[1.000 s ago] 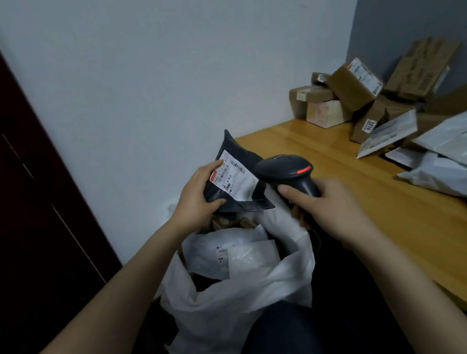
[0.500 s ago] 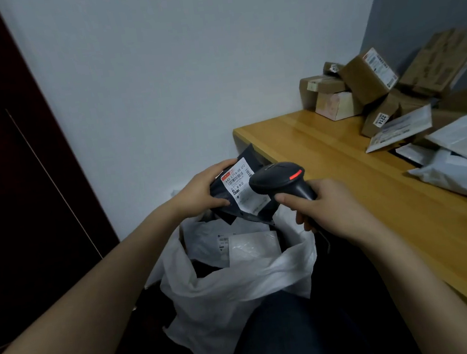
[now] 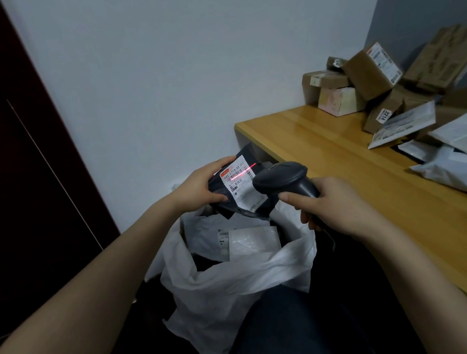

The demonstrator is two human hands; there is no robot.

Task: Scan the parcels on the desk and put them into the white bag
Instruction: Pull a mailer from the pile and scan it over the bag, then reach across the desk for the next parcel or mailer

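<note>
**Q:** Status of the item in hand?

**A:** Item 1: black parcel (image 3: 218, 185), held above the open white bag (image 3: 239, 282), just left of the desk (image 3: 341, 157) corner. My left hand (image 3: 198, 187) gripped its left edge, fingers on top, thumb underneath. My right hand (image 3: 336, 208) was wrapped round the scanner (image 3: 282, 178) grip, index finger fwd by the trigger. The red beam (image 3: 243, 171) lay across the label (image 3: 243, 193) barcode. Scan underway, I judged; parcel not bagged yet.

**Q:** Done vs. left?

**A:** Done: at least 2 pale mailers (image 3: 249, 239) w/ labels lay inside the bag. Left: cardboard boxes (image 3: 370, 77) piled at the desk's far right, plus grey mailers (image 3: 465, 160) and a flat envelope (image 3: 402, 126) nearer, right side. Qty not countable, since the view's edge cut some off. Est.: most of the job was ahead.
</note>
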